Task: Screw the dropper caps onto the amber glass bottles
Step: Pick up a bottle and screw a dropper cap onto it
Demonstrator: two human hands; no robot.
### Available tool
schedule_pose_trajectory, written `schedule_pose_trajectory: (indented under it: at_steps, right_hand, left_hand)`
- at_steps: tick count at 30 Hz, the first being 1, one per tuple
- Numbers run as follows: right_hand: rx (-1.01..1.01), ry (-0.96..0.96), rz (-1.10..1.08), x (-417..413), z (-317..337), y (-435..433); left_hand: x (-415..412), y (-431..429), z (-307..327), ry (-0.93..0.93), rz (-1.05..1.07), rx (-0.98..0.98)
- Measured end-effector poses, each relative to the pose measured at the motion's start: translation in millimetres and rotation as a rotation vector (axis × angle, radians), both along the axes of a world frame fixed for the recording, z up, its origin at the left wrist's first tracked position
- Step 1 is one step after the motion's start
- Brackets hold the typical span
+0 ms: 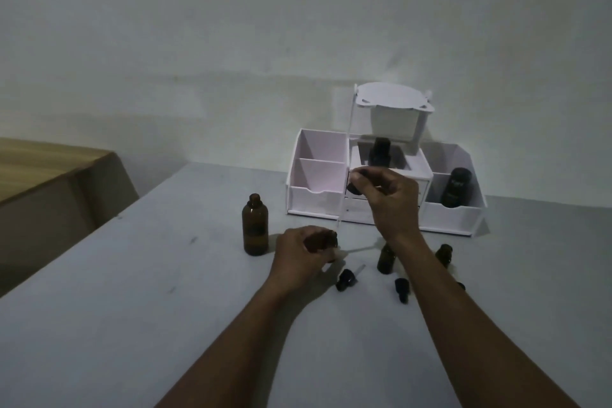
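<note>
Amber bottle (323, 240) stands on the table (165, 308), the left hand (298, 253) curled round it. Up and just right of it, the right hand (392, 199) pinches a cap (354, 188). Its pipette (341, 217) hangs steeply, leaning slightly, with the tip close to the bottle's mouth; whether it is inside, I cannot tell. The next move is probably down that axis, then a twist. A taller bottle (255, 225) stands left of the left hand.

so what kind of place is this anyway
Likely a plain indoor work table set up for small assembly jobs: a grey tabletop against a blank pale wall, a white compartmented desk organiser, and loose amber glass bottles with black dropper caps lying about.
</note>
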State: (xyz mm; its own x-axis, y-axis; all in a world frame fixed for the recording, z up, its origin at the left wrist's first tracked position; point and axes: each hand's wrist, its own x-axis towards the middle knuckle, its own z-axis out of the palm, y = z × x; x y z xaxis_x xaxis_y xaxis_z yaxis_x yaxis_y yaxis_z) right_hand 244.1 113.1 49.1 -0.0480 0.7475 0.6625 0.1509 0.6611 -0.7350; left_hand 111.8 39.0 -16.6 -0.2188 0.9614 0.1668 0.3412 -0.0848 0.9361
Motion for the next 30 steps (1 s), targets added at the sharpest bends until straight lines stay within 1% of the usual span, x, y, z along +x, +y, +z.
schedule_pose_trajectory:
  at_steps: [6, 10, 17, 22, 30]
  right_hand:
    - [0.003, -0.023, 0.005, -2.3, -3.1, 0.6]
    - [0.013, -0.02, 0.004, -3.6, -2.8, 0.4]
    - [-0.015, -0.022, 0.02, -5.1, -2.9, -0.8]
    - [0.015, -0.075, -0.03, -7.1, -6.5, -0.4]
    - [0.041, -0.089, -0.061, -7.5, -8.8, 2.9]
  left_hand:
    - [-2.2, 1.7, -2.3, -0.038, -0.003, 0.006]
    - [-2.3, 2.1, -4.2, 0.006, 0.007, 0.015]
    - [-1.1, 2.5, -3.1, -0.009, 0.007, -0.003]
    - [-1.0, 2.8, -2.0, -0.043, 0.003, -0.006]
    - [-1.1, 3.9, -0.6, -0.035, -0.011, 0.006]
